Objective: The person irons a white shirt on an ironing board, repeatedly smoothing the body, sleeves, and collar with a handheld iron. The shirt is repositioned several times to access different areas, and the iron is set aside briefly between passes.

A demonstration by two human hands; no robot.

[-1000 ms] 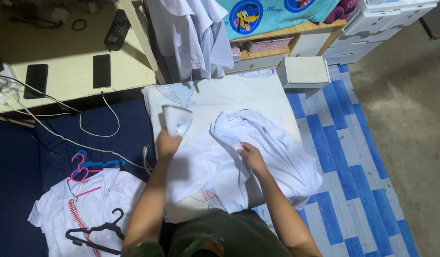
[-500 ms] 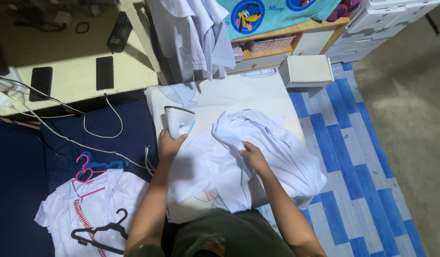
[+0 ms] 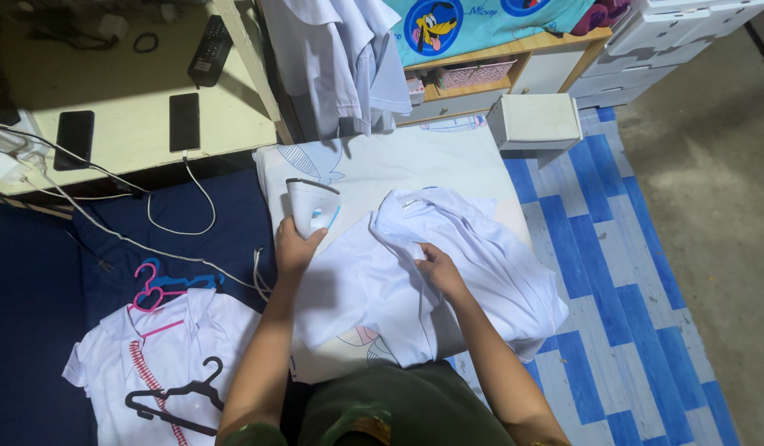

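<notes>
A white shirt [image 3: 448, 272] lies crumpled across a pale padded board [image 3: 382, 165] in the middle of the frame, its collar toward the top. The right hand [image 3: 436, 268] rests on the shirt's centre, fingers curled and pinching a fold of cloth. The left hand [image 3: 293, 248], just left of the shirt, is wrapped around the handle of a white iron [image 3: 312, 206] standing at the shirt's upper left edge; whether its soleplate touches the fabric is hard to tell. In the lower left, another white shirt [image 3: 163, 363] lies on a dark blue mat [image 3: 35, 330] with a black hanger [image 3: 184, 396] and pink hanger [image 3: 151, 289]. Two phones [image 3: 184, 121] sit on a table at upper left.
</notes>
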